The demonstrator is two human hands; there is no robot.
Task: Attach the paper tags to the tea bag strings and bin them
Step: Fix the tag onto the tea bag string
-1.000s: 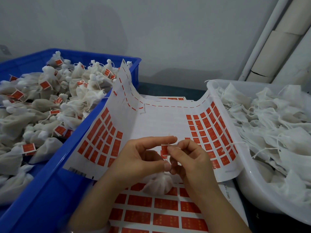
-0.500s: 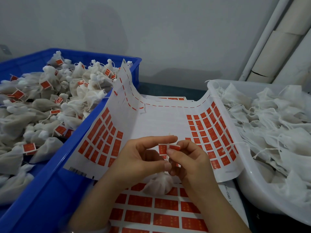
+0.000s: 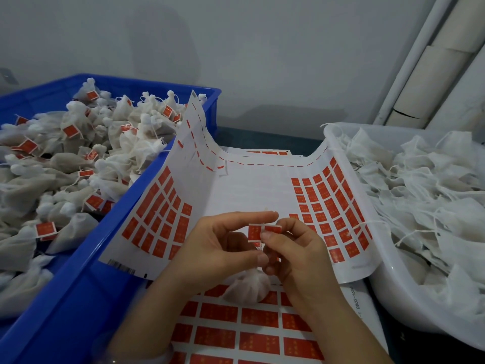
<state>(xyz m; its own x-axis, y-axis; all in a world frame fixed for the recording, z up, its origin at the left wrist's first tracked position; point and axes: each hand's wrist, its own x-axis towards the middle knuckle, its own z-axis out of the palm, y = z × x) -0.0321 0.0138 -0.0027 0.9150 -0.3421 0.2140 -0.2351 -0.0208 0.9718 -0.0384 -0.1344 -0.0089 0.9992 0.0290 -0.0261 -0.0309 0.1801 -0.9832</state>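
In the head view, your right hand [image 3: 296, 256] pinches the tag [image 3: 263, 231], thumb tip on its red face and forefinger behind it. The tag is spread open in two red halves, held up above the middle of the surface. Your left hand [image 3: 217, 248] meets it from the other side: the forefinger lies stretched along behind the tag's top edge and the thumb is curled in lower down, against your right fingers. Whether that thumb grips the string or the tag's lower edge, you cannot tell from here, since the string is too thin to trace. The tea bag [image 3: 246, 287] sits straight below both hands, its gathered top hidden under them and its round belly over the flat sheet [image 3: 236, 332] of red labels at the near edge. Behind your hands a second sheet [image 3: 249, 190] sags like a trough, its left side riding up the wall of the blue bin [image 3: 78, 271] and its right side up the wall of the white tub [image 3: 393, 292]. Its middle is stripped bare, with red labels left on both flanks. The bin, at the left edge, is heaped with tagged bags [image 3: 78, 158]. The tub, at the right edge, holds untagged bags [image 3: 420, 193] with loose white strings.
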